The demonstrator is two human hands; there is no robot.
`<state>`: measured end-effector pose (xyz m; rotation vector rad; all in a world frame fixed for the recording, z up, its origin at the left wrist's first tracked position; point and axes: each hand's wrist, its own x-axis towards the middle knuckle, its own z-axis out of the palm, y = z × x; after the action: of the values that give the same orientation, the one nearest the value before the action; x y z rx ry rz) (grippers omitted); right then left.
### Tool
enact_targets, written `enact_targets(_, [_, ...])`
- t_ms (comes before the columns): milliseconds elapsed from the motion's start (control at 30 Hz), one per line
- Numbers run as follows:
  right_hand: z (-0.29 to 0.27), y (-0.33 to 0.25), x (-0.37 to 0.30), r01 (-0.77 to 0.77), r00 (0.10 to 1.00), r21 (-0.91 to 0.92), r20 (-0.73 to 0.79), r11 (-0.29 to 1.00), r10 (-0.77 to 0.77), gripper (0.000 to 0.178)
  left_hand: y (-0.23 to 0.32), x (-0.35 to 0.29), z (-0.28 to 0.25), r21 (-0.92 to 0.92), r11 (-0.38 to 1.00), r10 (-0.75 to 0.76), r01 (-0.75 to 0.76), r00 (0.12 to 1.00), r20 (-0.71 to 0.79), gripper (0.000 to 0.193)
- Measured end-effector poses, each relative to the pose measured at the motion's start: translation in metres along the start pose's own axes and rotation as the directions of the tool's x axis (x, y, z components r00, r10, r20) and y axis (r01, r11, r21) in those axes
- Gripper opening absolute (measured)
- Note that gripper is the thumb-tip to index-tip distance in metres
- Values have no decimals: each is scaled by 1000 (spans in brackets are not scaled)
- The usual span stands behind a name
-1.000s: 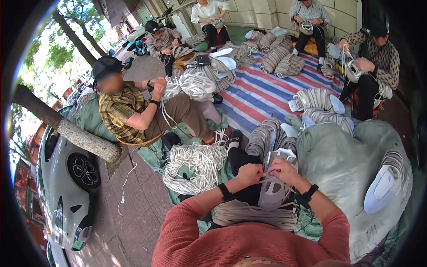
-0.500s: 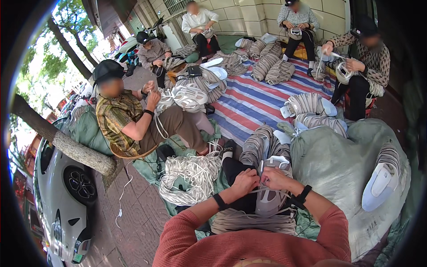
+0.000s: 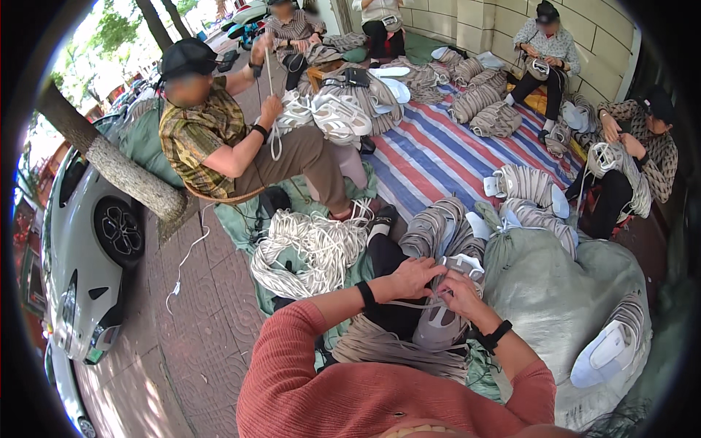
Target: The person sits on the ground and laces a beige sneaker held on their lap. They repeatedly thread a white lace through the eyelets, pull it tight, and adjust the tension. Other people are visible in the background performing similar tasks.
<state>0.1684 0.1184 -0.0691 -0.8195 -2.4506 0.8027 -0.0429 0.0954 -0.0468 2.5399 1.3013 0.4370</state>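
A grey and white shoe upper (image 3: pixel 440 328) rests in front of me beside my dark-trousered leg, its toe toward me. My left hand (image 3: pixel 415 279) is closed at the upper's lace opening, with a flat pale shoelace (image 3: pixel 409 303) trailing below it. My right hand (image 3: pixel 460 293) pinches at the same opening, close to the left fingertips. Both appear to grip the lace; the exact hold is partly hidden by the fingers. Under the upper lies a bundle of grey-beige laces (image 3: pixel 398 347). To the left sits a large coil of white laces (image 3: pixel 314 248).
A bulging pale green sack (image 3: pixel 562 292) stands at my right, a shoe upper stack (image 3: pixel 612 343) on it. Stacked uppers (image 3: pixel 434 230) lie ahead on a striped tarp (image 3: pixel 431 164). Several people sit around, one person (image 3: pixel 219 139) near left. A car (image 3: pixel 95 248) is parked beyond the pavement.
The view has turned, shifting the far scene. My hands stay together at the upper, fingers rearranged at the lace. The person at left has raised one hand, stretching a lace upward.
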Motion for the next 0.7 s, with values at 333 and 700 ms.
enact_targets(333, [-93,9,-30,-424,902,820,345,384,259,17,0,6,-22,-39,996,64,-76,968,-244,45])
enact_targets(700, [-266,68,-80,288,790,956,-207,-53,577,17,45,-16,-6,-90,995,34,-35,999,-13,31])
